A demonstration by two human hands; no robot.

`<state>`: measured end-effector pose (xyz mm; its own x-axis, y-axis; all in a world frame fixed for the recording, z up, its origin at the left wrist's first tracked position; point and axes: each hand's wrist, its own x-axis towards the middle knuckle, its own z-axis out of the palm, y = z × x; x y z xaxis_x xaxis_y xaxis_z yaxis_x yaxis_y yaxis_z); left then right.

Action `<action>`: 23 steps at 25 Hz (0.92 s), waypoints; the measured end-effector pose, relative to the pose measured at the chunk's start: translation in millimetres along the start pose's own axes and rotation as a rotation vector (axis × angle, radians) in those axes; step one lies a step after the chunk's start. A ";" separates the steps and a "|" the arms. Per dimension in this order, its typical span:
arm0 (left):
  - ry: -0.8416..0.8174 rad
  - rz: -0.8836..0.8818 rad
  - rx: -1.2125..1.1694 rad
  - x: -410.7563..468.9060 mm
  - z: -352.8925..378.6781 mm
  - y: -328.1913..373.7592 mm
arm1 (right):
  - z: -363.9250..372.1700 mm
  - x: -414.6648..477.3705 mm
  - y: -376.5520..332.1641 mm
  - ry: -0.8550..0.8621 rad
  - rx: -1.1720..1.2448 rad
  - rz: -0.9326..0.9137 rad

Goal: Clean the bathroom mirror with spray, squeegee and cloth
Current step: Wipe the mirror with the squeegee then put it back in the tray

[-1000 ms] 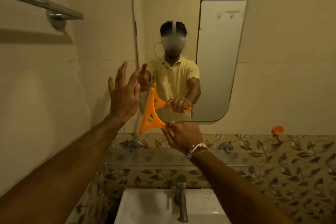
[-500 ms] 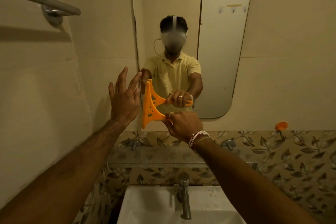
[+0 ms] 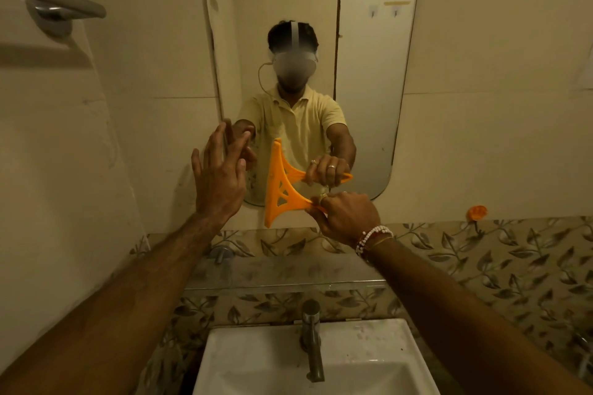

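Note:
A tall mirror (image 3: 369, 80) with rounded corners hangs on the beige wall ahead. My right hand (image 3: 348, 216) grips the handle of an orange squeegee (image 3: 280, 189), whose blade stands upright against the mirror's lower left part. My left hand (image 3: 219, 176) is raised with fingers spread, palm toward the mirror's left edge, holding nothing. The mirror reflects a person in a yellow shirt with both hands and the squeegee. No spray bottle or cloth is in view.
A glass shelf (image 3: 288, 279) runs below the mirror over a white sink (image 3: 263, 362) with a metal tap (image 3: 313, 340). A metal towel bar (image 3: 54, 0) juts from the left wall. An orange hook (image 3: 477, 212) sticks above the leaf-patterned tiles.
The view has shifted so the mirror sits higher and nearer. My right hand has carried the squeegee slightly right along the mirror's bottom. My left hand stays raised and spread.

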<state>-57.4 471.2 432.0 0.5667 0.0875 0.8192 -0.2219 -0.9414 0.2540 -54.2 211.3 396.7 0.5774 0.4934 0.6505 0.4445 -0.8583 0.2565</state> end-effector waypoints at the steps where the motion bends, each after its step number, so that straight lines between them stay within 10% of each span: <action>1: -0.003 0.001 0.000 -0.1 2.6 2.1 | -0.2 -2.0 5.0 0.002 0.000 0.002; 23: 0.096 0.175 0.031 -2.3 61.5 57.2 | -0.3 -63.6 109.6 -0.019 -0.071 0.018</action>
<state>-22.6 397.1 413.0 0.4428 -0.0486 0.8953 -0.2851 -0.9543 0.0892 -42.4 85.8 383.7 0.5984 0.4795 0.6419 0.3843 -0.8748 0.2951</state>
